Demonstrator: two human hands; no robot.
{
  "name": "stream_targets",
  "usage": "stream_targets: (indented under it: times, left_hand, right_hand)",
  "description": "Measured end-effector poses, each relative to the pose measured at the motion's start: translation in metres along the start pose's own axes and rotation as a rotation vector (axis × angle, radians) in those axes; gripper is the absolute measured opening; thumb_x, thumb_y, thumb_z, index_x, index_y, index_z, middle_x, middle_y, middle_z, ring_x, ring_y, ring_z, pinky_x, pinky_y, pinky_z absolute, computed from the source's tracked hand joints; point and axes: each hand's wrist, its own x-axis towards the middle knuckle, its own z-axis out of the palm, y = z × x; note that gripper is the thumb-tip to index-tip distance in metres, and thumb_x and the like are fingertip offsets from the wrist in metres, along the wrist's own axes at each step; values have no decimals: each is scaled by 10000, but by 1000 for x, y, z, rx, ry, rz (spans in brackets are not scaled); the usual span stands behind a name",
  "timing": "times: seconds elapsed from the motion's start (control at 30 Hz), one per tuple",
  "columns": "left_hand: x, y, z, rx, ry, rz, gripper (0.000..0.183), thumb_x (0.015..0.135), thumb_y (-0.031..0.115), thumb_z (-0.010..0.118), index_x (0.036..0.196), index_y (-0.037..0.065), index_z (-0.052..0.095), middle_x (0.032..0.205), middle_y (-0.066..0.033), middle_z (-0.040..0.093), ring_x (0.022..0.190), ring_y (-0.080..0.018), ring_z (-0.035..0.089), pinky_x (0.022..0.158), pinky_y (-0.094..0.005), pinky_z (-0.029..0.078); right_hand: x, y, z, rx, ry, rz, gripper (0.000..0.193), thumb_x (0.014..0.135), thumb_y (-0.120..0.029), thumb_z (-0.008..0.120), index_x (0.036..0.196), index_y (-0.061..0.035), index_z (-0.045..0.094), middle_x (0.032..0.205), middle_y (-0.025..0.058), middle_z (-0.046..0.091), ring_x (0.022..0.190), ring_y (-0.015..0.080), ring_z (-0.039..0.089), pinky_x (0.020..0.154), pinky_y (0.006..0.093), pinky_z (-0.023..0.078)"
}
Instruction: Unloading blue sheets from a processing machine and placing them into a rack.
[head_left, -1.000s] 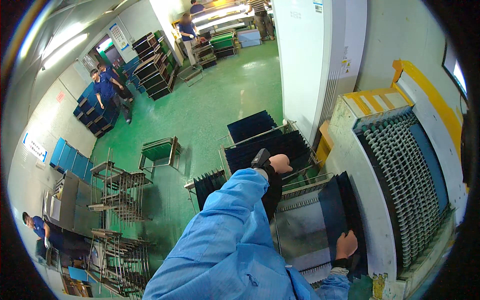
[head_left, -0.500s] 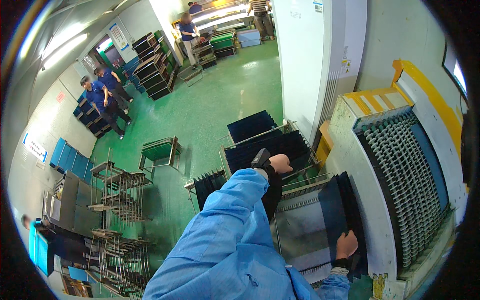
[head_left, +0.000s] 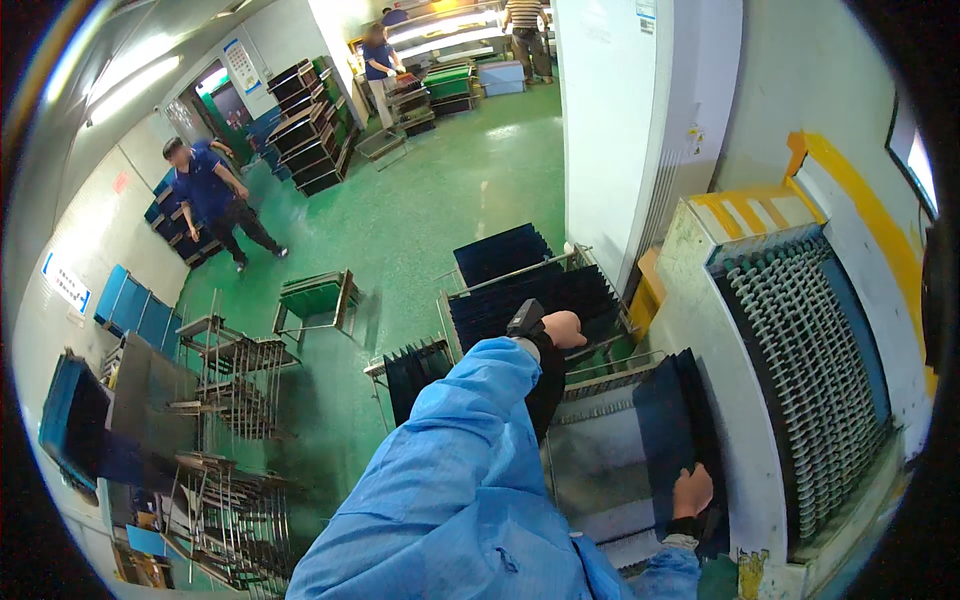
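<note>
My left hand (head_left: pixel 563 329) is stretched forward, its fingers curled, over the near side of a metal rack (head_left: pixel 577 258) packed with upright dark panels (head_left: pixel 520 305). Whether it grips anything is hidden. A black watch sits on that wrist. Farther right and nearer to me, my right hand (head_left: pixel 693 490) is closed on the near edge of a dark panel (head_left: pixel 664 425). That panel stands with other dark panels at the right side of a second rack (head_left: pixel 600 387) with toothed rails.
A machine with rows of rollers (head_left: pixel 800 370) stands close on the right. A smaller rack of dark panels (head_left: pixel 412 372) is left of my forearm. Stacked metal racks (head_left: pixel 240 370) and a rack with green panels (head_left: pixel 315 300) stand at left. A co-worker (head_left: pixel 212 195) is on the green floor.
My hands stay nearly where they were. At the far left, a co-worker has come nearer, partly covering another. The person with panels at the left edge is now mostly hidden behind them.
</note>
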Motion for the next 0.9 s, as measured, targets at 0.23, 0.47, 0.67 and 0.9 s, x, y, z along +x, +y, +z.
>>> stream_targets:
  times: [0.23,0.47,0.67,0.9]
  left_hand:
    - [1,-8,-2,51,64,40,366,723,351,632,785,-5,690,792,-193,654,795,-355,629,712,-449,499]
    - [2,-12,5,53,51,22,399,728,372,646,800,-19,687,804,-201,652,793,-366,627,708,-449,503]
    - [2,-14,8,39,64,77,396,761,388,621,779,-2,682,708,-167,635,658,-322,605,617,-441,484]
    - [7,-8,-1,76,85,161,402,712,379,620,789,-9,690,774,-204,654,762,-361,632,694,-451,498]
  right_hand:
    - [-1,-1,-7,4,-23,-101,212,734,-162,695,826,10,611,865,223,635,822,412,606,690,480,467]
    - [-2,-13,-122,-23,-49,-51,358,716,-127,701,1038,7,621,943,251,623,914,424,582,789,447,465]
    - [2,56,-161,427,119,136,447,752,-46,636,1184,33,548,1131,237,544,990,340,556,846,409,460]
    - [-22,78,-175,744,435,-150,513,736,24,607,1239,47,511,1141,218,549,1049,280,536,905,379,451]
